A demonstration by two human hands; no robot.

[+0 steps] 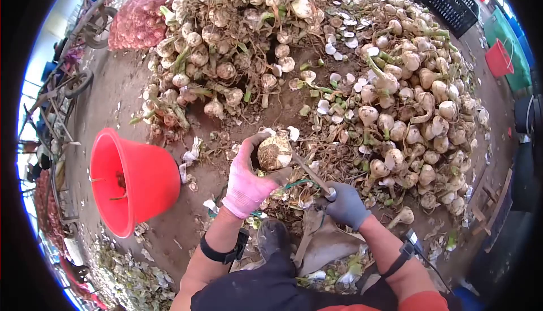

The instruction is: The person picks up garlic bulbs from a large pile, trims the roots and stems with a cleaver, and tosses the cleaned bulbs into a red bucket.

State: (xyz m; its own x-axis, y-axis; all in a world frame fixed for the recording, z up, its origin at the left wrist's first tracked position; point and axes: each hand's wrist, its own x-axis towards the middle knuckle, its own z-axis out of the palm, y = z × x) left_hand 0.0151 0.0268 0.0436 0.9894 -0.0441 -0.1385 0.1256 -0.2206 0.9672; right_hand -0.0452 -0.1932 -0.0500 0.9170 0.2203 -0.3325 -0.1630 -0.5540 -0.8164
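Note:
My left hand (250,180), in a pink glove with dark fingers, is wrapped round a garlic bulb (275,153) whose brown root side faces up. My right hand (346,203), in a grey glove, is closed on the handle of a knife (310,171). The blade points up and left, and its tip is at the bulb's right edge. Ahead lies a heap of garlic with roots and stalks (226,56). Another garlic heap (418,102) spreads to the right. Peel and root scraps lie beneath my hands.
A red bucket (153,181) leans at the left. Behind it are a red mesh sack (140,20) and a cart wheel (79,83). Black crates (449,5) and a smaller red bucket (498,59) stand at the back right. Peelings (127,277) cover the lower left ground.

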